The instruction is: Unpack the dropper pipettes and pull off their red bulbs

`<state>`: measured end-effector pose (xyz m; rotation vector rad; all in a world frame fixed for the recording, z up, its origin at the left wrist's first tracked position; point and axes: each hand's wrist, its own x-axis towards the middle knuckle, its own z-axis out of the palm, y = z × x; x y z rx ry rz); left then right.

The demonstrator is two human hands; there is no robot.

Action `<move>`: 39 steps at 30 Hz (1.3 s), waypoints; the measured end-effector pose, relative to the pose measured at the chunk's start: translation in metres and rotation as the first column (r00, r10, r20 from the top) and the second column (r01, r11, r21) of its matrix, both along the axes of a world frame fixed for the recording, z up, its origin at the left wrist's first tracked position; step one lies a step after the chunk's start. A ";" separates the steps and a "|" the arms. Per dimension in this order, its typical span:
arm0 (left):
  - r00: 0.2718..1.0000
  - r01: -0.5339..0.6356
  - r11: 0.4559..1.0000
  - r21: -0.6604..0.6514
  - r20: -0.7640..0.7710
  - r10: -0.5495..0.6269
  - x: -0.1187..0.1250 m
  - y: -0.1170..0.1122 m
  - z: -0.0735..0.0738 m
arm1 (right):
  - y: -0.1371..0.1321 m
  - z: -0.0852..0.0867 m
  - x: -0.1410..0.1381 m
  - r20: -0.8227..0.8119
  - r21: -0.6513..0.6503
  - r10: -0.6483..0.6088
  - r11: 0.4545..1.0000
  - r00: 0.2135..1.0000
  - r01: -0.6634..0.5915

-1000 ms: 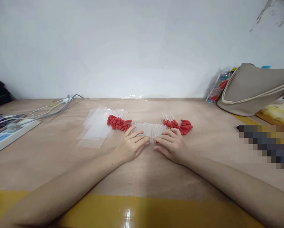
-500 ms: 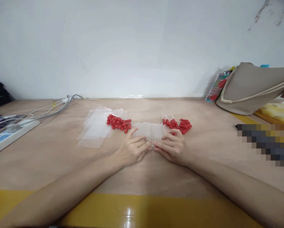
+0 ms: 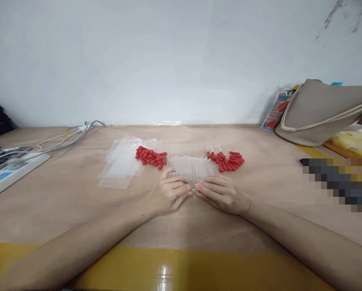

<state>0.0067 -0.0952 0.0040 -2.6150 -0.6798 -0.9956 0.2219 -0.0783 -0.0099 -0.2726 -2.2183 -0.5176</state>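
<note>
My left hand [image 3: 172, 193] and my right hand [image 3: 220, 193] are pinched toward each other, low over the table. Between their fingertips shows a short stretch of a clear tube [image 3: 194, 190], lying crosswise; its ends are hidden in the fingers. Just beyond the hands lies a row of clear tubes [image 3: 190, 163], side by side. Behind my left hand is a heap of red rubber bulbs [image 3: 150, 157]. Several clear droppers with red bulbs [image 3: 217, 156] lie beyond my right hand, with more loose red bulbs [image 3: 234, 161] beside them.
Flat clear plastic bags [image 3: 120, 161] overlap left of the bulbs. A white power strip [image 3: 15, 173] with cables is at the left. On the right are a grey bag [image 3: 323, 111], a plastic package [image 3: 276, 109] and a yellow packet [image 3: 352, 143]. Yellow tape [image 3: 132, 264] runs along the front edge.
Both hands have shifted slightly toward me, with the tube still between them. My right hand's raised fingers have lowered, uncovering more red bulbs behind it.
</note>
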 end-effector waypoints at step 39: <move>0.889 -0.365 0.875 -0.318 0.162 0.429 -0.041 0.028 0.013 | 0.039 0.015 0.063 -0.331 -0.266 -0.427 0.898 0.841 0.351</move>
